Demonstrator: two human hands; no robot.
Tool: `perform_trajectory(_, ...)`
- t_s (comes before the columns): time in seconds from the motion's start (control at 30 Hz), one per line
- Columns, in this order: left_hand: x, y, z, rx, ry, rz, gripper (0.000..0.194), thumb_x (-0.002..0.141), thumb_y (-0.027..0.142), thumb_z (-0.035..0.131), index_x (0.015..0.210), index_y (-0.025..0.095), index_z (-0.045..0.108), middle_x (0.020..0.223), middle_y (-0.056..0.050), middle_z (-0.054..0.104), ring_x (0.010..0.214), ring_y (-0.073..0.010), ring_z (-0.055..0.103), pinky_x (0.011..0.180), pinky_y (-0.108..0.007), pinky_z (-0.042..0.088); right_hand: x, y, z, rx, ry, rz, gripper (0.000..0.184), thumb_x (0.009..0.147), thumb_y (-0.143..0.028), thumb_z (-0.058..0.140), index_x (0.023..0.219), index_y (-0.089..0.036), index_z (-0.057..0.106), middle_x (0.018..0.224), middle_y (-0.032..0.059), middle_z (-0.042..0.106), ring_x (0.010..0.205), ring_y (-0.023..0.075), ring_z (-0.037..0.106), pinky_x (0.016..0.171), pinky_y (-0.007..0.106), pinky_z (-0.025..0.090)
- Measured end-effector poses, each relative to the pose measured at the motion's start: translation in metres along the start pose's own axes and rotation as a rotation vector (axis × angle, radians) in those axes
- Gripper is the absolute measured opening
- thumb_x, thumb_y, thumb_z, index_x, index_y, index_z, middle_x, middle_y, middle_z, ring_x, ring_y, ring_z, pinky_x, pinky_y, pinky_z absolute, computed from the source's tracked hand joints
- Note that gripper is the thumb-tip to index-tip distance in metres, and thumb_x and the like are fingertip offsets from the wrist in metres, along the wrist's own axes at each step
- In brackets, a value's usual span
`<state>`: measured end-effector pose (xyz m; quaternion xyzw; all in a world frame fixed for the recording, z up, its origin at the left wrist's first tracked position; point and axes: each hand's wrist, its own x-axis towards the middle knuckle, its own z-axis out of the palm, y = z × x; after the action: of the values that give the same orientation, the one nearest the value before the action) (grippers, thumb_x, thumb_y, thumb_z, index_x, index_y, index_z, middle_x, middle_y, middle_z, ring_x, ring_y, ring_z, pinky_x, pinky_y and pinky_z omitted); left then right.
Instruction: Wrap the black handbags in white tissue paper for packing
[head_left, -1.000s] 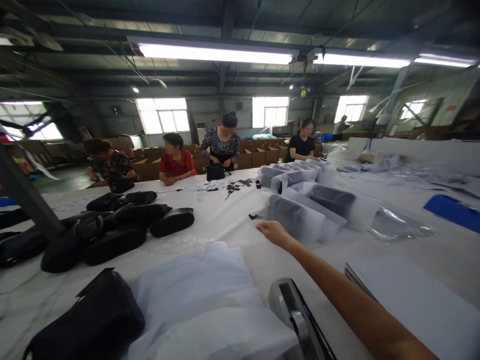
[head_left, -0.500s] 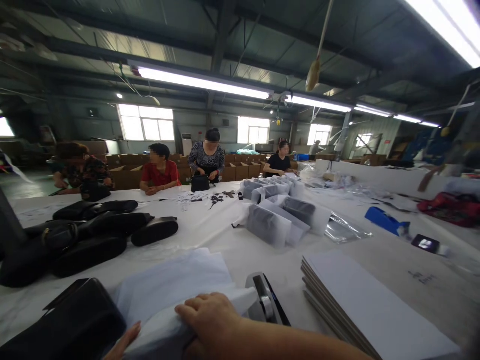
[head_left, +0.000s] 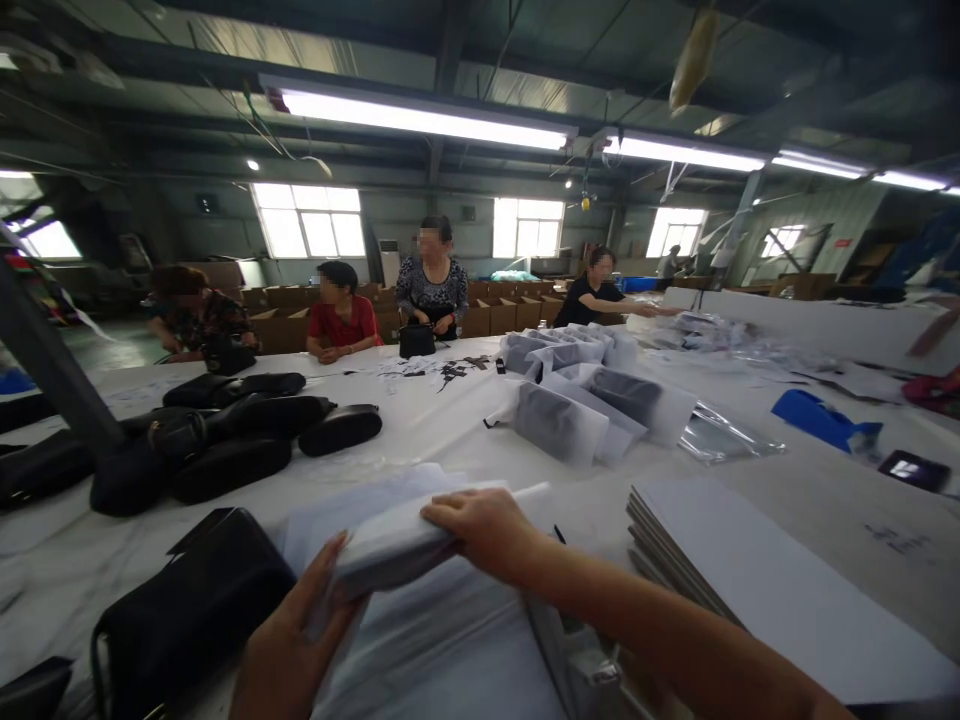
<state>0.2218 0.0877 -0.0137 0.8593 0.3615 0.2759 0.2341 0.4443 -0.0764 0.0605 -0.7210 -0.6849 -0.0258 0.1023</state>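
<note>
Shows, left of the stack of white boards [head_left: 780,590], a bare right hand [head_left: 487,525] with rounded knuckles and slim wrist, then a bare forearm [head_left: 660,615] broadening toward the elbow; farther left of that stack, shows a bare left hand [head_left: 289,640] with tapering fingertips [head_left: 334,545].

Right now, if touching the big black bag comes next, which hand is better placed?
Probably the left hand: it is nearer the black bag. The right hand is farther over and would likely have to reach past the left. Both hold the white bundle, so neither is free.
</note>
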Motion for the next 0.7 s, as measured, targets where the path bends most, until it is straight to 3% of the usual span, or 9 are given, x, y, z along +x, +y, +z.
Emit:
perform_trajectory(0.07,0.01,0.023,0.007,-0.079,0.076,0.072,0.059,0.085,0.054,0.057,0.139,0.033,0.051,0.129,0.0,0.066,0.106,-0.028,0.07,0.09,-0.037,0.057,-0.007,0.019,-0.017,-0.009,0.071,0.061,0.045,0.087,-0.026,0.062,0.132,-0.032,0.053,0.133,0.0023,0.062,0.116,0.0221,0.06,0.092,0.031,0.045)
perform_trajectory(0.17,0.018,0.046,0.021,-0.22,0.109,0.189,0.062,0.085,0.054,0.059,0.142,0.031,0.048,0.137,-0.004,0.06,0.107,-0.0265,0.069,0.095,-0.04,0.056,-0.018,0.063,-0.04,-0.054,0.128,0.308,0.05,0.084,-0.031,0.067,0.132,-0.036,0.056,0.135,-0.0005,0.061,0.117,0.0239,0.059,0.094,0.031,0.044)
perform_trajectory(0.3,0.009,0.051,0.035,-0.271,0.055,0.263,0.051,0.089,0.047,0.058,0.137,0.032,0.053,0.136,-0.004,0.061,0.104,-0.0241,0.071,0.092,-0.039,0.058,-0.034,0.146,-0.056,-0.11,0.148,0.587,0.048,0.082,-0.04,0.07,0.128,-0.033,0.061,0.118,0.0042,0.07,0.105,0.0275,0.064,0.084,0.032,0.045)
perform_trajectory(0.4,-0.008,0.042,0.038,-0.278,0.015,0.24,0.045,0.089,0.044,0.06,0.133,0.031,0.057,0.131,-0.004,0.066,0.101,-0.0237,0.072,0.089,-0.037,0.06,-0.05,0.201,-0.052,-0.127,0.124,0.776,0.042,0.079,-0.039,0.073,0.118,-0.025,0.068,0.105,0.0091,0.073,0.098,0.0278,0.065,0.079,0.032,0.045)
perform_trajectory(0.5,-0.027,0.031,0.034,-0.261,-0.021,0.185,0.042,0.091,0.041,0.059,0.132,0.031,0.059,0.129,-0.003,0.066,0.107,-0.024,0.069,0.097,-0.039,0.055,-0.064,0.231,-0.038,-0.136,0.141,0.915,0.046,0.085,-0.031,0.068,0.126,-0.012,0.063,0.114,0.0216,0.067,0.104,0.0298,0.063,0.079,0.037,0.042)
perform_trajectory(0.57,-0.039,0.021,0.026,-0.229,-0.034,0.16,0.041,0.092,0.038,0.059,0.133,0.031,0.058,0.132,-0.002,0.065,0.116,-0.0237,0.065,0.104,-0.039,0.05,-0.072,0.244,-0.027,-0.148,0.197,0.958,0.049,0.093,-0.027,0.056,0.136,-0.006,0.052,0.129,0.0304,0.056,0.118,0.0323,0.056,0.083,0.044,0.039)
perform_trajectory(0.63,-0.047,0.008,0.014,-0.187,-0.012,0.149,0.04,0.093,0.034,0.058,0.133,0.03,0.058,0.134,-0.002,0.063,0.123,-0.0224,0.06,0.109,-0.038,0.045,-0.078,0.258,-0.017,-0.147,0.237,0.969,0.051,0.092,-0.02,0.053,0.141,-0.004,0.047,0.139,0.0342,0.046,0.129,0.037,0.046,0.087,0.052,0.034)
perform_trajectory(0.7,-0.053,-0.008,-0.002,-0.125,0.052,0.125,0.038,0.094,0.032,0.056,0.131,0.028,0.059,0.135,-0.003,0.062,0.126,-0.0212,0.057,0.111,-0.037,0.042,-0.084,0.271,-0.006,-0.104,0.328,0.932,0.054,0.09,-0.029,0.058,0.139,-0.009,0.05,0.14,0.0342,0.045,0.136,0.0385,0.036,0.091,0.058,0.027)
